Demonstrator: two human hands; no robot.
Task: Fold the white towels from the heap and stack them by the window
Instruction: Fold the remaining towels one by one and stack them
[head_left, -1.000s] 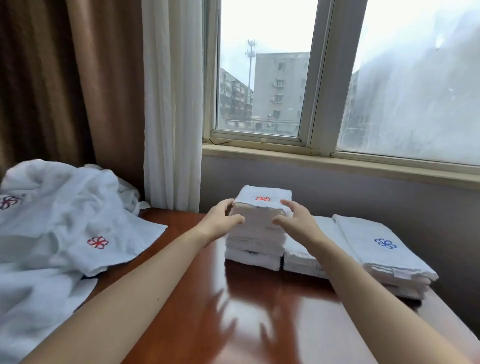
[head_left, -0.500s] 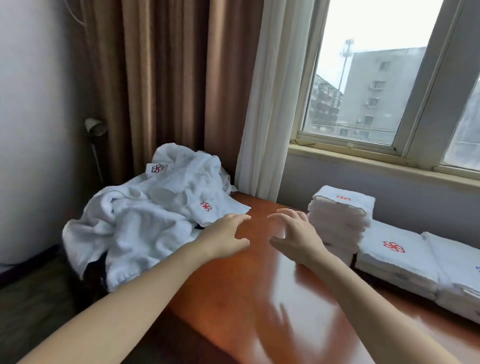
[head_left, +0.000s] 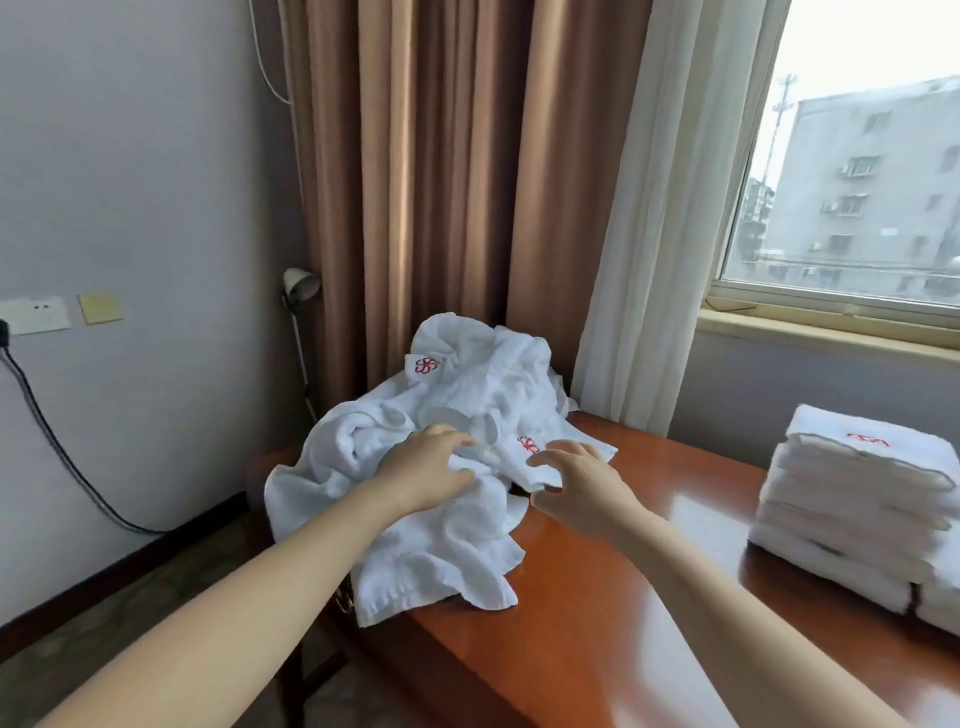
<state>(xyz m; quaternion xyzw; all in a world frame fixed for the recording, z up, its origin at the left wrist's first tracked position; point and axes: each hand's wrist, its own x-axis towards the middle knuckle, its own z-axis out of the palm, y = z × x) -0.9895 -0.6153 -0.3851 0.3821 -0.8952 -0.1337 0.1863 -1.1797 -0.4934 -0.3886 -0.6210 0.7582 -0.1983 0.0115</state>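
Left hand (head_left: 423, 470) laid on towel heap (head_left: 457, 395) at frame centre, fingers loosely bent, right hand (head_left: 584, 486) spread open at its edge

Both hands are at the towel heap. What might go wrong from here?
The heap hangs over the edge of the table, so pulling one towel may drag others to the floor. The towels lie tangled under the left hand, so the right hand may lift two together. The folded stack is already tall and could topple.
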